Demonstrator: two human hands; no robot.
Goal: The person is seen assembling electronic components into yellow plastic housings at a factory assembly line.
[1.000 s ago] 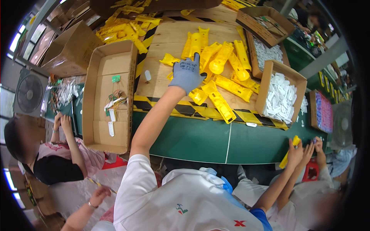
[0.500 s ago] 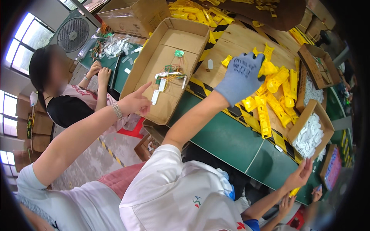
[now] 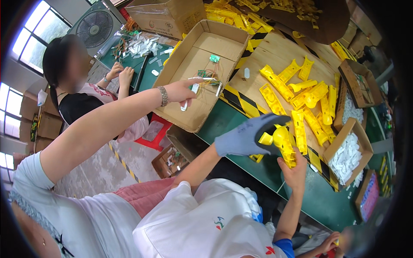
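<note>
My left hand, in a blue-grey glove, curls around a yellow plastic shell above the near edge of the wooden board. My bare right hand grips the shell's lower end between thumb and fingers. A smaller yellow bit shows inside the gloved grasp; whether it is a separate piece I cannot tell. Several loose yellow shells lie on the board just beyond my hands. A co-worker's hand with a bracelet reaches into a shallow cardboard tray on the left, over wired green circuit boards.
An open box of white plastic pieces stands at the right edge, with another cardboard box behind it. Yellow-black tape borders the board on the green table. Another person sits at the left near a fan.
My gloved hand has come nearer from the pile with yellow plastic, and my right hand has moved in to meet it. The co-worker's pointing hand has gone further into the tray.
</note>
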